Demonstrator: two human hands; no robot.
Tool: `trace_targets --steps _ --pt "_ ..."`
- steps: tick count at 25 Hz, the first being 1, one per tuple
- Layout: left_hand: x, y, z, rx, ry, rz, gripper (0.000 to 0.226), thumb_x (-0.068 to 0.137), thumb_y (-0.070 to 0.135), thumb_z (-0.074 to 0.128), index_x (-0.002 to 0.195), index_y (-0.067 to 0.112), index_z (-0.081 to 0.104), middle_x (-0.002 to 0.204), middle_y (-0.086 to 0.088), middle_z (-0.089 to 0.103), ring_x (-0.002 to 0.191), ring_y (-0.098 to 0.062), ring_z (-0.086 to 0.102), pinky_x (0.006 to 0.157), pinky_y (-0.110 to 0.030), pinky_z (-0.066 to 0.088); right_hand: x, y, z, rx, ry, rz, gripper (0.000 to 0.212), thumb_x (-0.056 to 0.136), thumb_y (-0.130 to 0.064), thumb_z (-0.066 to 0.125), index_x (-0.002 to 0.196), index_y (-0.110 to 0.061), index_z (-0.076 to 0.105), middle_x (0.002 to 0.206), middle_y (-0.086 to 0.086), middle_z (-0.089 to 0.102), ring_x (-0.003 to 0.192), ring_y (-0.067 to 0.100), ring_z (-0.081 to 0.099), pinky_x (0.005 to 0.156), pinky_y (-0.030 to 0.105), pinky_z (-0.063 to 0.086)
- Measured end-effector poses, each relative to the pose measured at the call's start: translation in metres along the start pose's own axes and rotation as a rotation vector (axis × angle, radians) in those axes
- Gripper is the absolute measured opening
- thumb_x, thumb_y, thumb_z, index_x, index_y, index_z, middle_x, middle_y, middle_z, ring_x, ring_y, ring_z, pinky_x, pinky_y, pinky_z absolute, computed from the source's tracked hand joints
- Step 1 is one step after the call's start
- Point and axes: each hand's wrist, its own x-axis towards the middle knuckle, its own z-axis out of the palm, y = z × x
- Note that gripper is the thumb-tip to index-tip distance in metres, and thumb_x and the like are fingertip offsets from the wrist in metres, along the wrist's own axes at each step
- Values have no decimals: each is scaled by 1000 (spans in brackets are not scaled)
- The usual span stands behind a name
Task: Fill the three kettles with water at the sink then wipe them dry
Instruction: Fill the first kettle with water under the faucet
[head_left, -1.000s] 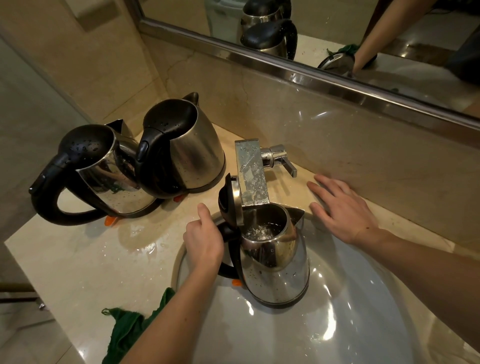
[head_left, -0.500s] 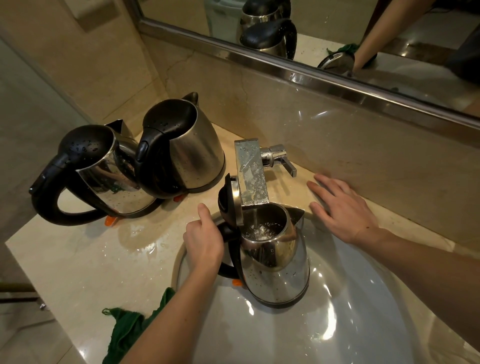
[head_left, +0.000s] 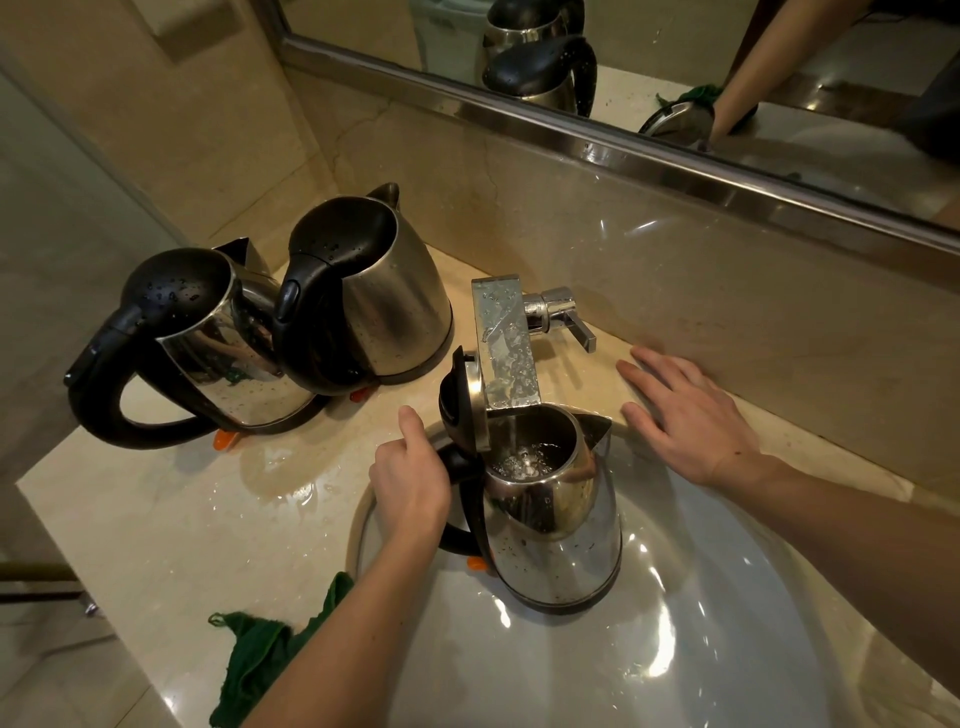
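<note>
A steel kettle (head_left: 558, 540) with its black lid flipped up stands in the white sink (head_left: 649, 665), right under the square tap spout (head_left: 506, 348). Water runs into it and bubbles inside. My left hand (head_left: 410, 480) grips its black handle. My right hand (head_left: 691, 415) rests flat on the counter beside the sink, fingers straight, just right of the tap lever (head_left: 563, 317). Two more steel kettles, lids down and wet with drops, stand on the counter at the left: one (head_left: 208, 348) nearer the edge, one (head_left: 374, 296) by the wall.
A green cloth (head_left: 265, 660) lies crumpled at the counter's front edge, left of my forearm. The beige marble counter (head_left: 171, 519) is wet near the kettles. A mirror (head_left: 675, 67) runs along the back wall above a stone splashback.
The water inside the kettle in the sink looks a little higher. Both hands and the other kettles have stayed where they were.
</note>
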Motion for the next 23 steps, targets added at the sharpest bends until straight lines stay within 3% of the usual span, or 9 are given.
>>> trace_targets --steps 23 --pt "3 -2 0 8 -4 10 57 103 47 27 59 12 31 61 -8 39 58 -21 39 62 -36 35 0 -1 -1 8 5 4 65 93 -58 17 150 -31 29 158 -7 24 140 16 22 110 40 31"
